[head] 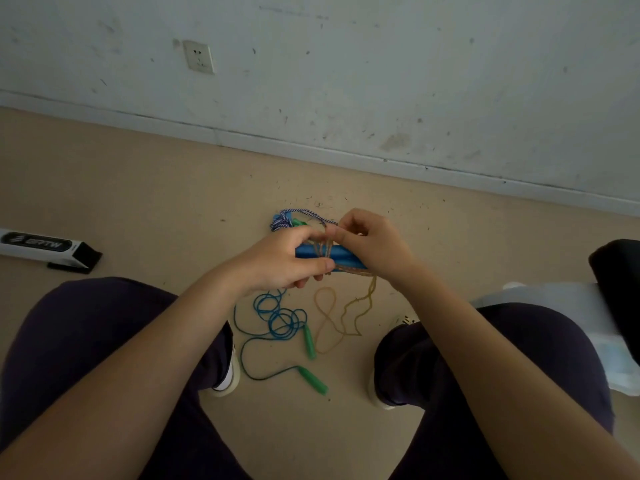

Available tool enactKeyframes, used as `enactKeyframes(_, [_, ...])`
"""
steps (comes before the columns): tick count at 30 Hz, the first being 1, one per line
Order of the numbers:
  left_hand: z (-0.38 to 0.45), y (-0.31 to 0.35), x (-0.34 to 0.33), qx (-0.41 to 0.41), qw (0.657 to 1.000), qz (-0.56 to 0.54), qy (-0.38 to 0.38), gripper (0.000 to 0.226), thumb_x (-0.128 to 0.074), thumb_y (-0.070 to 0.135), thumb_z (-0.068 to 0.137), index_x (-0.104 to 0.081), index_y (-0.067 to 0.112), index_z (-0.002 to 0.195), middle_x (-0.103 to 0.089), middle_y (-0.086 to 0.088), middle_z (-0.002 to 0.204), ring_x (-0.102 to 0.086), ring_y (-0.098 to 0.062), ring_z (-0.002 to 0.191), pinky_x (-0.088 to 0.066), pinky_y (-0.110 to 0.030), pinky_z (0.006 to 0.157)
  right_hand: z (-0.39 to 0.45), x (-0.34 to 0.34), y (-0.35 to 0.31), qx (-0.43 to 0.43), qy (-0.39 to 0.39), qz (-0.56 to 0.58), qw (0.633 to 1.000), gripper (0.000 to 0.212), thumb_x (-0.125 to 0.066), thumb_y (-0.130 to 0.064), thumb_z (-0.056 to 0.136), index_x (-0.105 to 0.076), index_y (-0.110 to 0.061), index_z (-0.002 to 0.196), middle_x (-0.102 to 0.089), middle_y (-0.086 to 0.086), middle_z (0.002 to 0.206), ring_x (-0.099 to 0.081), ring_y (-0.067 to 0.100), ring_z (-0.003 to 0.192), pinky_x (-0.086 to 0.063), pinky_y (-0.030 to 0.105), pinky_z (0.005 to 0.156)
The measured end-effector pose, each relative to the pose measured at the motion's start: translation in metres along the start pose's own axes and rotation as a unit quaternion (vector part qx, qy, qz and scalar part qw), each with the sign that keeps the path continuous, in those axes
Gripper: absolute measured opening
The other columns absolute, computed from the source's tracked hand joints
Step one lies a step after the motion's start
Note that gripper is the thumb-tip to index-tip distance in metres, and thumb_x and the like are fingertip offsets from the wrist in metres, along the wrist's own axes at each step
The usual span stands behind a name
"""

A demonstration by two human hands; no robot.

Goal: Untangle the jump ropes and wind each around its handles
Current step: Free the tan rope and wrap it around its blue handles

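My left hand [282,263] grips a pair of blue handles [341,255] held together above the floor. A tan rope [327,318] is wrapped a few turns around them, and its loose loops hang down to the floor. My right hand [369,242] pinches the tan rope just above the handles. On the floor between my feet lies a blue rope [280,318], coiled loosely, with two green handles [310,341]. Beyond my hands sits a blue-and-white braided rope [294,216] in a bundle, partly hidden by my fingers.
I sit with both knees apart over a beige floor [156,202]. A white and black box [45,249] lies at the left. White plastic bags [588,327] and a dark object [620,271] are at the right. A wall with a socket [198,57] rises ahead.
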State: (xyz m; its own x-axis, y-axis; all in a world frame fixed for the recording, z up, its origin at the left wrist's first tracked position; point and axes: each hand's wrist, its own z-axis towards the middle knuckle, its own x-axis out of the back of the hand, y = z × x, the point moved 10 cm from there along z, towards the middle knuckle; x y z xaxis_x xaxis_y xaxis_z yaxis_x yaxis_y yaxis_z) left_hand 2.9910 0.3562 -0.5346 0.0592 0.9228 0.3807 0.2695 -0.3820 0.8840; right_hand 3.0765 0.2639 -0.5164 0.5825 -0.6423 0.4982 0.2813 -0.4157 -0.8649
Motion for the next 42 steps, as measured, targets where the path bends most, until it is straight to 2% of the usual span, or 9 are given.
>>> enactKeyframes(3, [0.001, 0.004, 0.000, -0.024, 0.999, -0.032, 0.003, 0.039, -0.067, 0.022, 0.093, -0.051, 0.041, 0.123, -0.069, 0.003, 0.077, -0.058, -0.011, 0.060, -0.046, -0.026, 0.052, -0.003, -0.005, 0.007, -0.043, -0.041, 0.017, 0.998, 0.028, -0.061, -0.037, 0.095, -0.068, -0.014, 0.079, -0.060, 0.001, 0.066, -0.052, 0.004, 0.053, -0.041, 0.017, 0.050])
enactKeyframes(9, [0.000, 0.006, 0.010, -0.038, 0.992, -0.111, 0.039, 0.030, -0.060, 0.015, 0.098, -0.060, 0.033, 0.122, -0.065, -0.004, 0.076, -0.054, -0.011, 0.059, -0.040, -0.022, 0.049, -0.008, -0.007, 0.010, -0.076, -0.090, 0.168, 0.979, 0.035, -0.055, -0.043, 0.097, -0.072, -0.013, 0.100, -0.071, 0.015, 0.084, -0.061, 0.024, 0.063, -0.042, 0.030, 0.052])
enactKeyframes(13, [0.003, 0.003, 0.024, -0.035, 0.967, -0.225, 0.113, 0.021, -0.057, 0.011, 0.098, -0.058, 0.017, 0.118, -0.062, -0.011, 0.077, -0.052, -0.010, 0.053, -0.035, -0.020, 0.044, -0.009, -0.019, 0.003, -0.045, -0.133, 0.225, 0.964, 0.031, -0.062, -0.038, 0.093, -0.062, -0.011, 0.108, -0.060, 0.007, 0.077, -0.049, 0.014, 0.051, -0.034, 0.022, 0.045])
enactKeyframes(17, [0.006, -0.001, 0.028, -0.036, 0.940, -0.314, 0.130, 0.021, -0.057, 0.014, 0.098, -0.055, 0.009, 0.118, -0.058, -0.009, 0.074, -0.049, -0.011, 0.051, -0.033, -0.019, 0.043, -0.011, -0.027, 0.000, -0.033, -0.126, 0.213, 0.968, 0.017, -0.065, -0.030, 0.093, -0.059, -0.014, 0.097, -0.040, -0.009, 0.055, -0.030, 0.007, 0.046, -0.024, 0.020, 0.042])
enactKeyframes(22, [0.005, 0.003, 0.021, -0.034, 0.967, -0.234, 0.099, 0.024, -0.059, 0.020, 0.098, -0.052, 0.017, 0.121, -0.056, -0.012, 0.078, -0.043, -0.008, 0.049, -0.031, -0.019, 0.044, -0.012, -0.025, -0.007, -0.039, -0.106, 0.252, 0.961, 0.039, -0.047, -0.044, 0.099, -0.053, -0.020, 0.070, -0.026, -0.006, 0.049, -0.018, 0.009, 0.043, -0.013, 0.025, 0.043])
enactKeyframes(26, [0.004, 0.009, 0.009, -0.039, 0.969, -0.238, 0.043, 0.020, -0.055, 0.024, 0.099, -0.048, 0.023, 0.118, -0.050, -0.008, 0.073, -0.034, -0.008, 0.048, -0.025, -0.018, 0.043, -0.010, -0.025, -0.004, -0.037, -0.100, 0.284, 0.953, 0.043, -0.042, -0.042, 0.103, -0.044, -0.023, 0.064, -0.024, -0.002, 0.047, -0.017, 0.012, 0.041, -0.011, 0.030, 0.044])
enactKeyframes(31, [0.005, 0.007, 0.003, -0.032, 0.970, -0.242, 0.016, 0.030, -0.056, 0.033, 0.096, -0.044, 0.028, 0.122, -0.052, -0.006, 0.072, -0.035, -0.011, 0.049, -0.026, -0.022, 0.044, -0.010, -0.024, -0.008, -0.013, -0.108, 0.287, 0.952, 0.032, -0.042, -0.034, 0.104, -0.055, -0.008, 0.093, -0.031, 0.001, 0.047, -0.021, 0.011, 0.040, -0.014, 0.030, 0.043])
enactKeyframes(34, [0.006, 0.001, 0.005, -0.003, 0.975, -0.221, 0.031, 0.055, -0.061, 0.040, 0.088, -0.039, 0.014, 0.131, -0.062, -0.010, 0.078, -0.047, -0.014, 0.048, -0.033, -0.023, 0.041, -0.010, -0.018, -0.007, -0.012, -0.090, 0.267, 0.960, 0.032, -0.044, -0.032, 0.104, -0.060, -0.005, 0.096, -0.037, -0.001, 0.046, -0.024, 0.011, 0.041, -0.017, 0.026, 0.042])
enactKeyframes(42, [-0.005, -0.004, -0.010, 0.052, 0.990, -0.106, -0.079, 0.057, -0.051, 0.060, 0.082, -0.061, 0.005, 0.097, -0.071, -0.008, 0.076, -0.053, -0.014, 0.048, -0.033, -0.019, 0.040, -0.014, -0.023, -0.011, -0.010, -0.125, 0.258, 0.958, 0.042, -0.047, -0.033, 0.103, -0.062, -0.021, 0.065, -0.031, -0.001, 0.042, -0.019, 0.012, 0.038, -0.010, 0.033, 0.043])
